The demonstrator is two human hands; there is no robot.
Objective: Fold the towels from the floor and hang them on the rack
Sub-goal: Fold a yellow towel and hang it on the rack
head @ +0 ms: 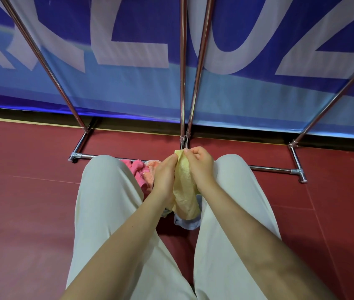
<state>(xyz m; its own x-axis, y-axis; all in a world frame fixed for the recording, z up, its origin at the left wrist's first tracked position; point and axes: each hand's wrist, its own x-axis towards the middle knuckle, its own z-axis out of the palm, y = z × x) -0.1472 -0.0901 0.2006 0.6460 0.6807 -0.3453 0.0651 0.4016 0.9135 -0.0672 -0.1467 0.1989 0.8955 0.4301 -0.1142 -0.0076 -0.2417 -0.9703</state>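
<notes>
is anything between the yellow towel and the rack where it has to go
Nothing visible does. Both hands, left and right, pinch the yellow towel at its top, between the knees. The rack poles rise just beyond it, with open air between. The top bars are out of view, so they cannot be checked.

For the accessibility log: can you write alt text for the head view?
Both hands, left hand and right hand, grip a yellow towel between the person's knees. Pink towel, orange towel and light blue towel lie on the red floor before a metal rack.
</notes>
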